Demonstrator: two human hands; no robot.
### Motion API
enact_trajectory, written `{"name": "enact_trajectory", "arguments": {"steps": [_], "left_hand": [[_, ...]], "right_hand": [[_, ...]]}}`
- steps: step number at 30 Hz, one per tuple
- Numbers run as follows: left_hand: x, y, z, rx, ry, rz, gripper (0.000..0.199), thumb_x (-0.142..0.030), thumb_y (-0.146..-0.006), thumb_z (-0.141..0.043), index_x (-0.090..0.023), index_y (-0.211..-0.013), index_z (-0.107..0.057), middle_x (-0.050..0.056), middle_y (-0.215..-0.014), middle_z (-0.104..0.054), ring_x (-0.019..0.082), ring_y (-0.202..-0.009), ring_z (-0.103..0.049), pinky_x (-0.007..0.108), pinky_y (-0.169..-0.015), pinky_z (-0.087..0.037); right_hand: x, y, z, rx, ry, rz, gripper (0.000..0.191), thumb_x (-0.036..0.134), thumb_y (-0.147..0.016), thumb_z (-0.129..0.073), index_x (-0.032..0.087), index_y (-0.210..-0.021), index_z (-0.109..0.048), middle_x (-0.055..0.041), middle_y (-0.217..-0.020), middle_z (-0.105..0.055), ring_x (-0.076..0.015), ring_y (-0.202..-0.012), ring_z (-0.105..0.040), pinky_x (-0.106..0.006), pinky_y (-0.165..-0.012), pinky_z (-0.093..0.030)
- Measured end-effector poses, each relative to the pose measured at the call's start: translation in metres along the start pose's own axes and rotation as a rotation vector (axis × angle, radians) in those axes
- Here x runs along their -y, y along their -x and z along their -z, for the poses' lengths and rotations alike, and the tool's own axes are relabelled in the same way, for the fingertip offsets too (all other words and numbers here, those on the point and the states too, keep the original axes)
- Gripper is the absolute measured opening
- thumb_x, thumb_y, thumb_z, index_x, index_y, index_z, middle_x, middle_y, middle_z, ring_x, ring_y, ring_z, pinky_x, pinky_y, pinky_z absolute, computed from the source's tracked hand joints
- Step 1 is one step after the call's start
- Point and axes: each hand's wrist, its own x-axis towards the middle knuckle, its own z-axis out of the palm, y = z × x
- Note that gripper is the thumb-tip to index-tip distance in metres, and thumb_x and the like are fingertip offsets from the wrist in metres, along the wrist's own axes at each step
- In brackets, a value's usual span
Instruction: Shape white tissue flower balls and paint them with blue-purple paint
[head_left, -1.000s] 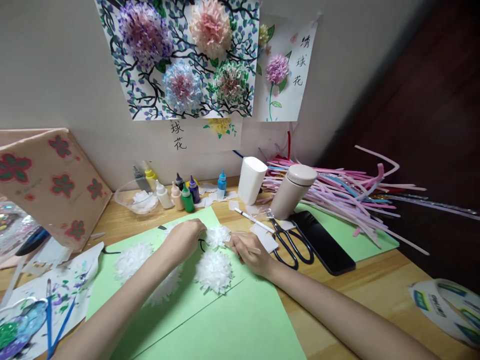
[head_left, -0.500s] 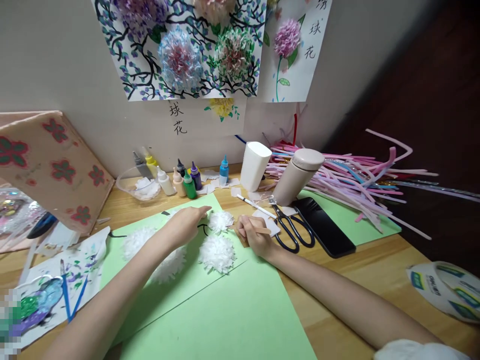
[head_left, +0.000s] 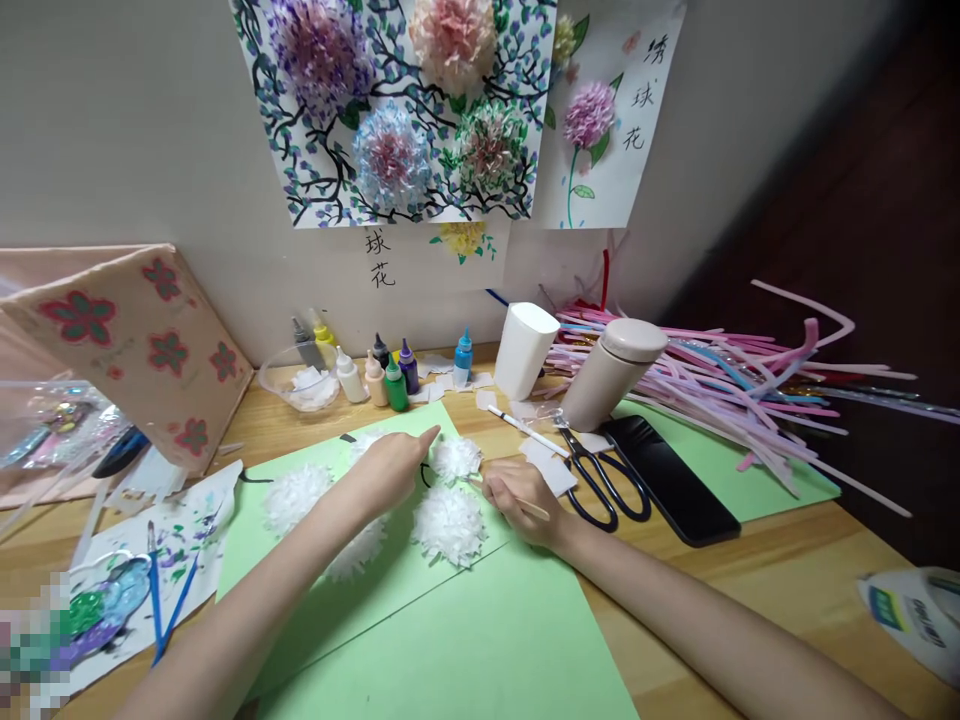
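Note:
My left hand rests on a sheet of light green paper, with a finger stretched out beside a small white paper flower. In my right hand, closed fingers grip a thin wooden stick; its tip points at that flower's right edge. Just below lies a fuller white paper flower. Another white flower sits left of my left forearm, and more white petals are partly covered by that arm. A short black line shows on the paper beside my left hand.
Scissors, a phone, a white pen and a tumbler stand or lie to the right. Paint bottles and a white container line the back. Paintbrushes and a paint palette lie at left.
The view has shifted, so everything sits lower and further right. My right hand has turned slightly with the stick, and my left hand stays beside the small flower.

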Motion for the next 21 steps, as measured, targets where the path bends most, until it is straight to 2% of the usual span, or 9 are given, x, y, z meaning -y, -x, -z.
{"name": "enact_trajectory", "arguments": {"steps": [4,9,12,18,21], "left_hand": [[0.002,0.0,0.0,0.003,0.012,0.001,0.075,0.006,-0.063,-0.033,-0.016,-0.135,-0.028,0.014,-0.099,-0.064,0.024,-0.09,-0.059,0.028,-0.066,-0.04],[0.001,0.002,0.001,0.018,-0.001,0.003,0.075,0.006,-0.064,-0.033,-0.016,-0.135,-0.029,0.013,-0.092,-0.065,0.024,-0.084,-0.06,0.028,-0.064,-0.04],[-0.001,0.002,0.001,0.003,-0.002,0.012,0.076,0.006,-0.064,-0.034,-0.017,-0.136,-0.028,0.012,-0.09,-0.065,0.023,-0.082,-0.06,0.027,-0.064,-0.04],[-0.002,0.001,-0.003,-0.014,-0.034,-0.001,0.077,0.006,-0.063,-0.032,-0.017,-0.136,-0.028,0.012,-0.081,-0.064,0.024,-0.071,-0.06,0.027,-0.057,-0.038],[-0.002,0.001,-0.004,-0.021,-0.054,0.001,0.078,0.006,-0.062,-0.031,-0.017,-0.136,-0.028,0.012,-0.08,-0.064,0.024,-0.071,-0.06,0.027,-0.055,-0.036]], "right_hand": [[-0.001,0.0,0.0,0.034,0.03,-0.028,0.034,0.025,-0.091,-0.026,0.019,-0.06,-0.037,0.0004,-0.055,-0.039,-0.0121,-0.053,-0.039,-0.027,-0.055,-0.033],[0.001,-0.003,-0.001,0.038,0.007,-0.11,0.035,0.027,-0.092,-0.027,0.019,-0.06,-0.038,0.0002,-0.056,-0.04,-0.0125,-0.055,-0.041,-0.027,-0.058,-0.034],[0.003,-0.008,-0.003,-0.012,-0.049,-0.184,0.037,0.03,-0.092,-0.025,0.019,-0.059,-0.038,0.0001,-0.057,-0.042,-0.0127,-0.056,-0.044,-0.026,-0.058,-0.035],[0.004,-0.016,-0.005,-0.103,-0.297,-0.499,0.046,0.039,-0.093,-0.022,0.02,-0.054,-0.035,0.0049,-0.042,-0.033,-0.0101,-0.041,-0.036,-0.024,-0.046,-0.032],[0.002,-0.01,-0.003,-0.176,-0.348,-0.51,0.047,0.042,-0.092,-0.023,0.02,-0.052,-0.036,0.0045,-0.044,-0.035,-0.0094,-0.04,-0.036,-0.023,-0.044,-0.03]]}}
